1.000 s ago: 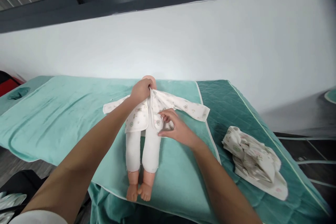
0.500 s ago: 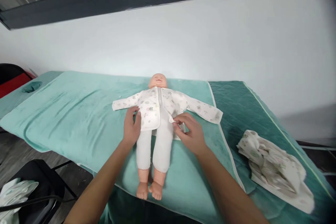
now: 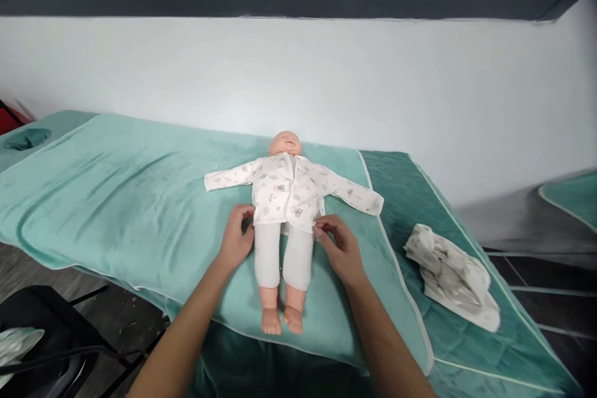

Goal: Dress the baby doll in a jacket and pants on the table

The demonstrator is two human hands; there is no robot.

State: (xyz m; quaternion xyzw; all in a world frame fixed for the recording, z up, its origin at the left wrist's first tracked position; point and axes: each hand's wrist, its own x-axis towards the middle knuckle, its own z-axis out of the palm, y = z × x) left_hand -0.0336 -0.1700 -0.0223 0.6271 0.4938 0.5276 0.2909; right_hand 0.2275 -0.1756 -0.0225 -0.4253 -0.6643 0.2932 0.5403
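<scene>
A baby doll (image 3: 286,143) lies on its back, wearing white leggings (image 3: 268,255) and a white printed baby jacket (image 3: 275,189) with both sleeves spread sideways. The jacket's front panels meet over the belly, and a narrow gap shows at the neck. At the lower left side edge of the jacket, my left hand (image 3: 237,237) rests with thumb and fingers apart, fingertips touching the cloth. My right hand (image 3: 342,245) pinches the lower corner of the jacket on the right, beside the doll's hip. Bare doll feet point towards me.
A light green cover (image 3: 153,199) lies over the padded bed, with a darker green sheet (image 3: 396,193) on the right. Crumpled white printed cloth (image 3: 454,277) sits there. A black chair (image 3: 51,323) holding pale cloth stands lower left. Behind the bed is a white wall (image 3: 298,74).
My right hand has brought the right front panel down and across, so it now covers the belly. My left hand has shifted lower along the jacket's side. The view has turned slightly.
</scene>
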